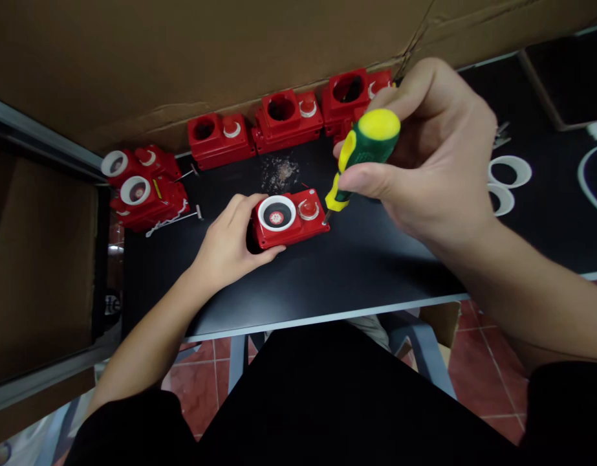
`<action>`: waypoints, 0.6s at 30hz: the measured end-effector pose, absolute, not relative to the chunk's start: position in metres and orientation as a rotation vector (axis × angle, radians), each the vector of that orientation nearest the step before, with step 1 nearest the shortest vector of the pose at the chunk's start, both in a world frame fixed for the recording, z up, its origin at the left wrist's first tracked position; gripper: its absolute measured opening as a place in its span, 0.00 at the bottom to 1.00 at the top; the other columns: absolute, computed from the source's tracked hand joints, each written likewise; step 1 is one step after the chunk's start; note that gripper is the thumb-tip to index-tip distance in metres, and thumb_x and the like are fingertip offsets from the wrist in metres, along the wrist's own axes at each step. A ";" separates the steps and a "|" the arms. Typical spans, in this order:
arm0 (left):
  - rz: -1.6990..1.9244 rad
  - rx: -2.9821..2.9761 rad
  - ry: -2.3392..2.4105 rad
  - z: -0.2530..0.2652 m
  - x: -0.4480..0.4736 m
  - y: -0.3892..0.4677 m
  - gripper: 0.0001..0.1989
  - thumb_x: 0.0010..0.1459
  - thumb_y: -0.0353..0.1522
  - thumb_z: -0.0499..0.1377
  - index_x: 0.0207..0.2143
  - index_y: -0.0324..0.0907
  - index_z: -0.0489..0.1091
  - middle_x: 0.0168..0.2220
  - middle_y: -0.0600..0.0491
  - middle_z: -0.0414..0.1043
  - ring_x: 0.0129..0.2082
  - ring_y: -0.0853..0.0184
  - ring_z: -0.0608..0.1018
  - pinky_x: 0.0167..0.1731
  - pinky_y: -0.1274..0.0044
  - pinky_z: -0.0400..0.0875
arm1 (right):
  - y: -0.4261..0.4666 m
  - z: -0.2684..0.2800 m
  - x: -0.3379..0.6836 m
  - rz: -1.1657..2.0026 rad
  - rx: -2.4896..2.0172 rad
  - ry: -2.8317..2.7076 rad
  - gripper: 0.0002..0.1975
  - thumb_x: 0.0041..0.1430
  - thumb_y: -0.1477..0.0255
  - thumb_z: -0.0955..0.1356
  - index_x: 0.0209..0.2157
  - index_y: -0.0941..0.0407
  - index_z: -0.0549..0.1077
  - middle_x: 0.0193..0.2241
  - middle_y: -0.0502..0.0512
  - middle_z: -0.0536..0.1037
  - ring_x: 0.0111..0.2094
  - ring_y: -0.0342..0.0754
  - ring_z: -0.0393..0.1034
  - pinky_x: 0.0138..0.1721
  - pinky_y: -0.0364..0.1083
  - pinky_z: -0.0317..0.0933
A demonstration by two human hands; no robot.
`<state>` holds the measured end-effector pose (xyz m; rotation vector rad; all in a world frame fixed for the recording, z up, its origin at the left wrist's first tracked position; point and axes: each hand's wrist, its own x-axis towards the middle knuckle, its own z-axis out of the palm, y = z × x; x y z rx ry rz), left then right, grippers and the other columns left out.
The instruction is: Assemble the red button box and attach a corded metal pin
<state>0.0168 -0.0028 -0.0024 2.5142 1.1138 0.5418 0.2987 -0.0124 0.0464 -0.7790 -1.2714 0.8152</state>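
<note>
A red box-shaped housing (292,241) lies face up on the black table, with a white ring (277,213) around a dark round opening and a red knob (308,208) beside it. Its left end is gripped by my left hand (230,243), thumb along the near side and fingers at the far side. My right hand (438,149) is closed around the handle of a green and yellow screwdriver (370,139). The screwdriver tilts downward, its tip at the screw in the housing's right corner.
Along the cardboard wall (220,52) stand several similar red housings (221,150). Two with white rings (155,204) are at the left. Loose white rings (520,170) lie at the right, near a white cable (583,178). Pale debris (281,171) is scattered behind the held housing.
</note>
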 end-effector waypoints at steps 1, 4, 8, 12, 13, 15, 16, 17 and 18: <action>0.536 2.513 1.102 -0.002 0.016 -0.002 0.40 0.62 0.45 0.77 0.68 0.41 0.67 0.59 0.44 0.76 0.55 0.52 0.81 0.58 0.63 0.81 | -0.013 0.047 0.301 0.819 -0.771 -1.291 0.33 0.41 0.54 0.88 0.33 0.55 0.69 0.30 0.45 0.73 0.32 0.39 0.74 0.32 0.41 0.68; 0.525 2.507 1.085 -0.001 0.015 -0.001 0.38 0.63 0.45 0.76 0.68 0.42 0.67 0.57 0.45 0.76 0.54 0.53 0.81 0.57 0.64 0.81 | -0.011 0.046 0.308 0.804 -0.711 -1.366 0.29 0.45 0.55 0.88 0.35 0.55 0.73 0.32 0.47 0.77 0.33 0.39 0.75 0.32 0.40 0.70; 0.531 2.486 1.113 -0.001 0.015 -0.002 0.36 0.63 0.43 0.76 0.67 0.44 0.67 0.56 0.46 0.75 0.53 0.54 0.81 0.56 0.65 0.81 | -0.001 0.038 0.315 0.875 -0.663 -1.419 0.27 0.51 0.54 0.86 0.37 0.56 0.75 0.37 0.49 0.82 0.34 0.38 0.77 0.32 0.40 0.71; 0.544 2.483 1.135 -0.001 0.016 -0.003 0.37 0.62 0.40 0.77 0.66 0.43 0.66 0.56 0.47 0.74 0.53 0.54 0.82 0.56 0.65 0.82 | 0.006 0.031 0.314 0.930 -0.594 -1.367 0.25 0.55 0.55 0.84 0.36 0.57 0.75 0.38 0.50 0.82 0.37 0.39 0.80 0.35 0.39 0.73; 0.546 2.479 1.139 -0.001 0.016 -0.003 0.37 0.61 0.39 0.77 0.66 0.43 0.66 0.56 0.47 0.74 0.53 0.54 0.82 0.56 0.65 0.82 | 0.006 0.031 0.313 0.939 -0.584 -1.376 0.24 0.56 0.55 0.84 0.37 0.57 0.75 0.38 0.51 0.82 0.37 0.39 0.81 0.36 0.40 0.73; 0.538 2.473 1.148 0.000 0.016 -0.005 0.36 0.62 0.39 0.77 0.66 0.43 0.66 0.56 0.47 0.74 0.53 0.54 0.82 0.56 0.64 0.82 | 0.006 0.031 0.311 0.945 -0.596 -1.393 0.24 0.56 0.55 0.84 0.38 0.56 0.75 0.38 0.51 0.80 0.35 0.38 0.78 0.34 0.39 0.72; 0.531 2.472 1.152 0.000 0.016 -0.005 0.36 0.62 0.39 0.77 0.66 0.44 0.65 0.56 0.47 0.74 0.54 0.53 0.82 0.57 0.64 0.82 | 0.005 0.032 0.311 0.941 -0.617 -1.387 0.26 0.53 0.55 0.85 0.38 0.56 0.74 0.37 0.50 0.79 0.33 0.37 0.76 0.33 0.39 0.71; 0.524 2.473 1.156 0.000 0.015 -0.006 0.36 0.62 0.39 0.77 0.66 0.44 0.65 0.56 0.47 0.74 0.54 0.53 0.82 0.57 0.64 0.82 | 0.004 0.033 0.310 0.939 -0.643 -1.371 0.29 0.49 0.55 0.86 0.37 0.56 0.72 0.35 0.48 0.77 0.32 0.36 0.73 0.32 0.39 0.70; 0.519 2.473 1.160 0.000 0.015 -0.006 0.36 0.63 0.39 0.76 0.67 0.44 0.65 0.56 0.47 0.74 0.55 0.53 0.82 0.57 0.63 0.82 | 0.004 0.034 0.310 0.945 -0.669 -1.354 0.32 0.45 0.56 0.88 0.36 0.55 0.70 0.34 0.46 0.75 0.30 0.35 0.70 0.31 0.38 0.69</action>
